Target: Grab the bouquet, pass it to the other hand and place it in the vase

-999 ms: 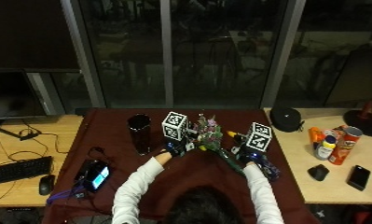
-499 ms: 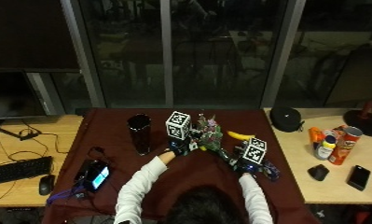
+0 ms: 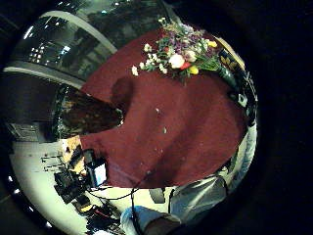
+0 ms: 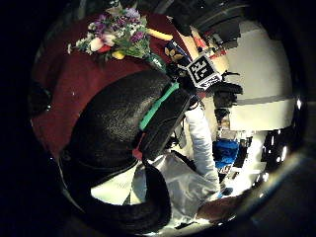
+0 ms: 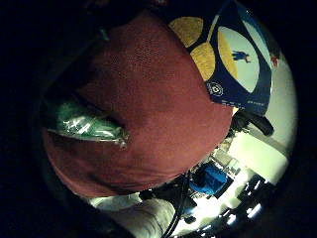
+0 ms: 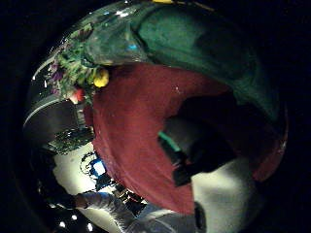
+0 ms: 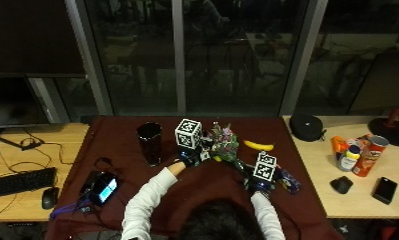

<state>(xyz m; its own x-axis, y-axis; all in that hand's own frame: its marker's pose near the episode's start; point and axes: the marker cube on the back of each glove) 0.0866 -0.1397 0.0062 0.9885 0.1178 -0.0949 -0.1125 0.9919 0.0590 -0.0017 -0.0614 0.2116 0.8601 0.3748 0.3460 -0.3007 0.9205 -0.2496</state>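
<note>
Maroon cloth (image 7: pixel 205 185) covers the table, and the bouquet (image 7: pixel 222 142) lies on it, flower heads toward the dark vase (image 7: pixel 150 143), which stands upright just beside them on the person's left. Compared with a second ago, the right hand (image 7: pixel 259 186) has drawn back toward the person along the bouquet's stem end, while the left hand (image 7: pixel 189 159) has stayed beside the blooms. The right hand sits low over the green wrapped stems (image 6: pixel 194 43), which fill its thumb-side palm view; whether its fingers are curled round them cannot be told. The left hand hovers between the vase and the flowers, and its fingers cannot be made out either. Beyond the bouquet from the person lies a banana (image 7: pixel 259 146).
</note>
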